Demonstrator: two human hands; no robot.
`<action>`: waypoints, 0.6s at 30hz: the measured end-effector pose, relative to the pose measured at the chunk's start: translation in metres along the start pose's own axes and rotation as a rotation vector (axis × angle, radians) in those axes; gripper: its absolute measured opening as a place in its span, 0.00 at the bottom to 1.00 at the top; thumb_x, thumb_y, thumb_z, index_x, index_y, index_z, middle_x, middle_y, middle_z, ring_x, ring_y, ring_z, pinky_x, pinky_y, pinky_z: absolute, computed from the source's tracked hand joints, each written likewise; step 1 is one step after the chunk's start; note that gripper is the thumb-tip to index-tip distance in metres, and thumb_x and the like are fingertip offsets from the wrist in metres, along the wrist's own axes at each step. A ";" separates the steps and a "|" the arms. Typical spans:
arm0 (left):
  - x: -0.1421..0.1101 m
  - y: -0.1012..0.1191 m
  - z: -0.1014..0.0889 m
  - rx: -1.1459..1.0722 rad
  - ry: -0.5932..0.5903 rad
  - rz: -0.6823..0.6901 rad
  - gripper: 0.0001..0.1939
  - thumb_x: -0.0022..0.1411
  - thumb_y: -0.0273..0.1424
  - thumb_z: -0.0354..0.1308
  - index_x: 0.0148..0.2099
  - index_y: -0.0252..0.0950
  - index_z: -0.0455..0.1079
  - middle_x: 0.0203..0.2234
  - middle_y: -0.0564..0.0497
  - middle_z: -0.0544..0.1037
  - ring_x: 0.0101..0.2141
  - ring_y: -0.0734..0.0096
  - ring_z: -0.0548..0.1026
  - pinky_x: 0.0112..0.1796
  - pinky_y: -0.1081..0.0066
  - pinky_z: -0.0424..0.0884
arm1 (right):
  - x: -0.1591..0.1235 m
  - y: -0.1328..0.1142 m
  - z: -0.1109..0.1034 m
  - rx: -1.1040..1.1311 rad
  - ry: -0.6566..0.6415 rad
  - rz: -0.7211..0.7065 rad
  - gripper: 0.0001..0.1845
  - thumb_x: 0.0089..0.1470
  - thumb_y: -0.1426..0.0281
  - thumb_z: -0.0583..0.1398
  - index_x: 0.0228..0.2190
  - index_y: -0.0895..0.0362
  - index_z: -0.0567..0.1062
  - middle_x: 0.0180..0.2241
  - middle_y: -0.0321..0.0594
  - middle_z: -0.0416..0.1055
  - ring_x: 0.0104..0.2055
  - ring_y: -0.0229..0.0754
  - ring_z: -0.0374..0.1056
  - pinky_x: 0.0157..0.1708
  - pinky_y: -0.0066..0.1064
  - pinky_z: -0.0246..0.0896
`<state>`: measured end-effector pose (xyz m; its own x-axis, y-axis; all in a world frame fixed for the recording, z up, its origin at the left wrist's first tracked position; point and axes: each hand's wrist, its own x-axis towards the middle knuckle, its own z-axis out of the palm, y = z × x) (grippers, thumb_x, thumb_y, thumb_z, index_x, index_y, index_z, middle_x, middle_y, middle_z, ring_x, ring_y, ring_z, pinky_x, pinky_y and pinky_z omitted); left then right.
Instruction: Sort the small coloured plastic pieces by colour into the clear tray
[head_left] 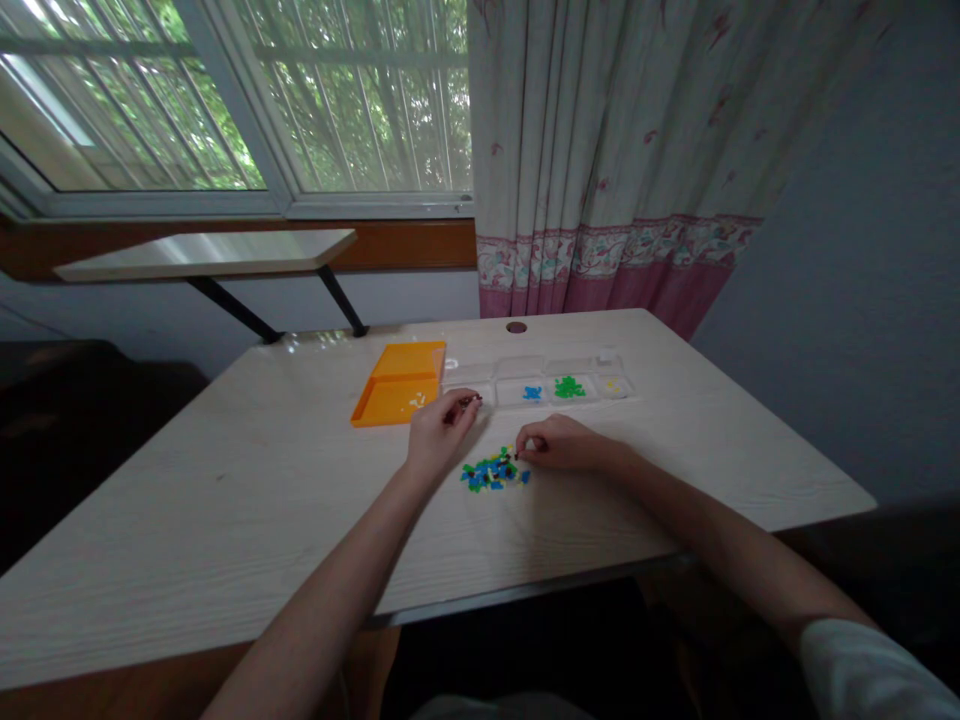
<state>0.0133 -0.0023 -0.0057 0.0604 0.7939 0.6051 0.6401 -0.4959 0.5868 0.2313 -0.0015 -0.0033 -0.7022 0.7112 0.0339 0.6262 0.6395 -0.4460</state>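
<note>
A loose pile of small pieces [491,472], in blue, green, yellow, white and dark brown, lies on the pale wooden desk. My right hand [559,440] is pinched at the pile's upper right edge, with a tiny dark brown piece at its fingertips. Closed above the left end of the clear boxes, my left hand [439,430] has small dark brown pieces at its fingers; how many is hidden. Behind the hands, open clear plastic boxes hold blue pieces [532,393], green pieces [569,387] and a few yellow pieces [613,385]. White pieces [417,400] rest in an open orange box [367,402].
A raised shelf [217,252] on black legs stands at the desk's back left. The desk [247,520] has a round brown cable hole [516,327] near its back edge. Beyond it are a barred window and a flowered curtain [555,180].
</note>
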 end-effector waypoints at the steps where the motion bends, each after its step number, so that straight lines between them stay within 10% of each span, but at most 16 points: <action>1: 0.001 -0.002 0.000 0.028 -0.007 -0.023 0.13 0.57 0.38 0.53 0.36 0.35 0.72 0.17 0.56 0.68 0.19 0.79 0.64 0.23 0.79 0.59 | 0.000 0.000 0.000 -0.001 0.007 0.001 0.08 0.48 0.71 0.57 0.32 0.56 0.75 0.20 0.32 0.67 0.21 0.31 0.58 0.24 0.22 0.46; 11: 0.007 -0.020 -0.005 0.375 -0.094 -0.260 0.15 0.57 0.38 0.50 0.40 0.38 0.72 0.20 0.52 0.72 0.22 0.72 0.68 0.23 0.75 0.56 | 0.000 0.003 0.001 0.131 0.025 0.039 0.08 0.52 0.69 0.55 0.33 0.58 0.72 0.17 0.29 0.59 0.19 0.30 0.53 0.23 0.22 0.43; 18: 0.005 -0.018 -0.005 0.199 -0.109 -0.126 0.15 0.59 0.36 0.48 0.41 0.36 0.72 0.20 0.52 0.73 0.21 0.75 0.68 0.24 0.77 0.59 | 0.003 0.008 0.005 0.226 0.184 0.068 0.09 0.52 0.67 0.54 0.31 0.58 0.71 0.16 0.27 0.55 0.18 0.29 0.51 0.21 0.22 0.42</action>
<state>-0.0012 0.0092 -0.0104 0.0452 0.8836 0.4660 0.7853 -0.3198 0.5301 0.2323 0.0042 -0.0109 -0.5755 0.8040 0.1494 0.5634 0.5222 -0.6401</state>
